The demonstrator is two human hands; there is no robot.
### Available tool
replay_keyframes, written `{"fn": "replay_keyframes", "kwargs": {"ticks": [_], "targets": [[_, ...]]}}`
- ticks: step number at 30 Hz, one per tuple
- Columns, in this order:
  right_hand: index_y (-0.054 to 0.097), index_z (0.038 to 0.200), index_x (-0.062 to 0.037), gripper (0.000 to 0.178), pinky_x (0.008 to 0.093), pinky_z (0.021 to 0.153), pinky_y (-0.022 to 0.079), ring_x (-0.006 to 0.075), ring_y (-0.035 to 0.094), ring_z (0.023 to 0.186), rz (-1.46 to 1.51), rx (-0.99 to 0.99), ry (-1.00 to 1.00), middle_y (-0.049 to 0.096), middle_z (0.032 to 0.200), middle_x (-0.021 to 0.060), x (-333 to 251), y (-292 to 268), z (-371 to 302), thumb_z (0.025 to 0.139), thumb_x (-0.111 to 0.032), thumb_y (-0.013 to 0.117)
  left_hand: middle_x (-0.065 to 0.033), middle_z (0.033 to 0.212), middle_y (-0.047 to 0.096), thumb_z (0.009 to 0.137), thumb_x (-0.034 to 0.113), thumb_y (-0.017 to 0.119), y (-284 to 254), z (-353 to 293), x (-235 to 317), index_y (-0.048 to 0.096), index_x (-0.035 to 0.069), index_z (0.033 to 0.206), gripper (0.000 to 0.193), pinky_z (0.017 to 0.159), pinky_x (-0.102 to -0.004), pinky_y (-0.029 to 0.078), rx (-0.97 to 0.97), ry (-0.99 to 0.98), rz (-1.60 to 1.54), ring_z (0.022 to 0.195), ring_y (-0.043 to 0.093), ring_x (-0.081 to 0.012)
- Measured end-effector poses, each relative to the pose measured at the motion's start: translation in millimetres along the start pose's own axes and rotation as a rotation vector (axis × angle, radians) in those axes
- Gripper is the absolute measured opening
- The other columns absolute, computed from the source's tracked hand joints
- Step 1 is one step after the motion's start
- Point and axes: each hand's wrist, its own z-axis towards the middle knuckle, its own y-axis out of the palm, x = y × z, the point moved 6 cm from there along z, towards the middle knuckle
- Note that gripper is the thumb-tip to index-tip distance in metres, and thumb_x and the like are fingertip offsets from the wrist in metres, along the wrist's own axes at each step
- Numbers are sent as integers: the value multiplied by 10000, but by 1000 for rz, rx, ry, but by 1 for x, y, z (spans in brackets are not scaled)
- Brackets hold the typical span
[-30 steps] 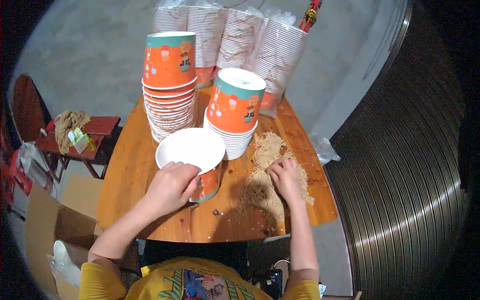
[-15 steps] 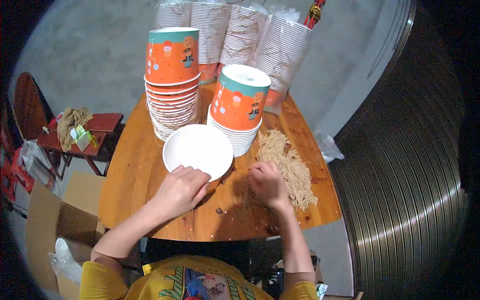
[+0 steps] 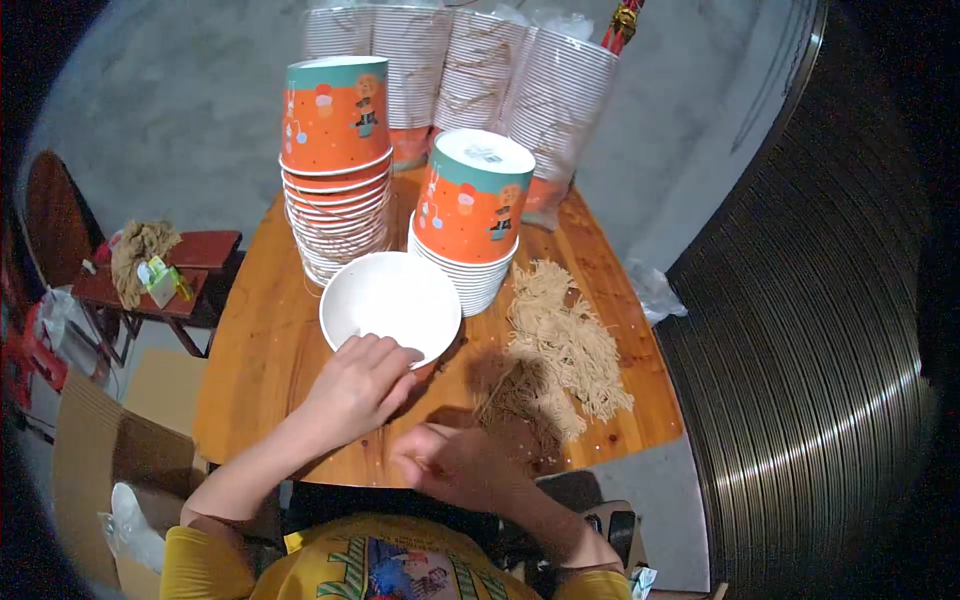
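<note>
My left hand (image 3: 366,385) is closed over the near rim of a white-lined paper bucket (image 3: 390,295), its fingers reaching inside. The bucket leans with its open mouth toward me. Close to the table's front edge, my right hand (image 3: 455,462) is closed with fingertips pinched; a thin strand may be between them, too small to make out. A tangled heap of beige string (image 3: 565,350) lies to the right of the bucket. Behind the bucket stand a shorter stack of upturned orange and teal paper buckets (image 3: 475,210) and a taller stack (image 3: 335,120) with strings round its rims.
Tall plastic-wrapped stacks of paper buckets (image 3: 560,100) line the back of the wooden table (image 3: 265,375). A ribbed metal shutter (image 3: 800,380) rises at the right. On the left are a red bench (image 3: 205,250) with beige string on it and an open cardboard box (image 3: 100,420).
My right hand has moved left and nearer to my body, away from the string heap. The bucket has tipped so more of its inside shows; my left hand stays at its rim.
</note>
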Motion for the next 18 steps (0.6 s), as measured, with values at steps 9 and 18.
{"fn": "replay_keyframes", "kwargs": {"ticks": [9,18], "targets": [[630,868,-26,96,247,566,462,86,582,624,107,398,209,635,698,39,17,-56,8,822,-105,658,-14,930,525,953,136,491,16,-10,18,366,16,1297,385,784,-239,461,-187,-305,-1144,830,501,-78],[608,911,-36,87,236,534,427,62,490,586,-266,534,204,553,640,-2,90,-59,-34,855,-100,629,-29,690,550,976,204,444,13,-48,-7,570,31,966,214,585,-265,446,-368,-551,-677,610,533,-99]]}}
